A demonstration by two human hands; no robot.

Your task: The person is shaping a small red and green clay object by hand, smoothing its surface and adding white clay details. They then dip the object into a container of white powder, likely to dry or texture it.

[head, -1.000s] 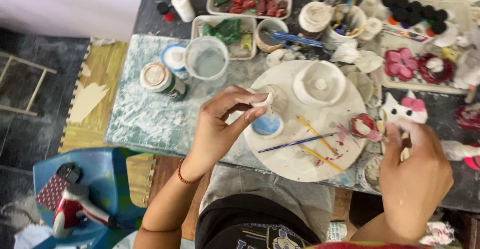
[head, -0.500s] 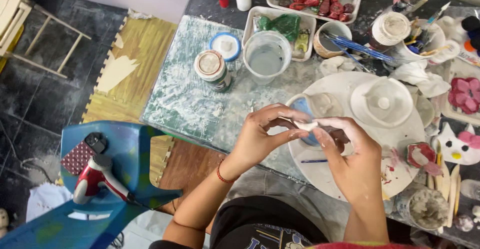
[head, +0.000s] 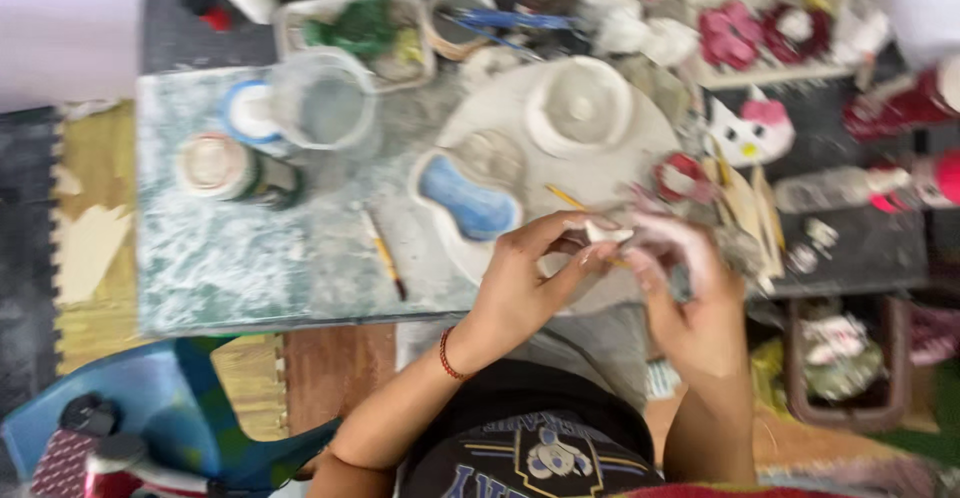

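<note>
Both my hands meet over the near edge of a round white board [head: 640, 138]. My left hand [head: 525, 283] and my right hand [head: 690, 293] pinch one small white clay piece [head: 605, 231] between their fingertips. A blue-filled clay dish [head: 468, 196] lies on the board just left of my hands. A white clay bowl [head: 580, 106] sits at the board's far side. A thin brush [head: 383, 253] lies on the marbled mat [head: 220, 258] to the left. The picture is blurred by motion.
A clear cup [head: 325, 108], a jar [head: 225, 168] and a blue-rimmed lid [head: 250, 113] stand at the left. Trays of coloured clay shapes [head: 365, 23] line the back. A white cat figure [head: 750, 133] and wooden sticks [head: 745, 203] lie right. A blue stool [head: 170, 413] is below.
The view has swung, so the table sits further left and lower. My two hands stay together on the small white clay piece, now at the board's near edge.
</note>
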